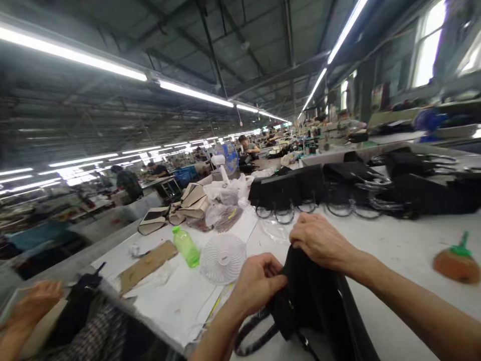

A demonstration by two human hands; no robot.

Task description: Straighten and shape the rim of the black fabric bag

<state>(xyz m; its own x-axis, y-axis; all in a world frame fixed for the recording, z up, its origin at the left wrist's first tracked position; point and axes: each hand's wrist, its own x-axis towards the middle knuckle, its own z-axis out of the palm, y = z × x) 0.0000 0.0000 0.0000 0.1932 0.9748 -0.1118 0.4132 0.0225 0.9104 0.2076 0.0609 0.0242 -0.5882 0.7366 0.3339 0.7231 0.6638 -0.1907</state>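
A black handbag (pixel 311 301) stands tilted at the front of the white table, its dark looped handle (pixel 255 341) hanging to the left and a small metal zip pull showing on its side. My left hand (pixel 259 281) pinches the bag's left upper edge between thumb and fingers. Higher up, my right hand (pixel 319 240) is closed over the top corner, its fingertips pressed into the black material. The bag's lower part runs out of the picture at the bottom.
Several black bags with ring handles (pixel 285 190) lie along the table's back right. Left of my hands are a small white fan (pixel 223 258), a green bottle (pixel 186 245) and cardboard (pixel 148 265). An orange-brown object with a green top (pixel 458 258) sits right. Another person's hand (pixel 35 303) shows lower left.
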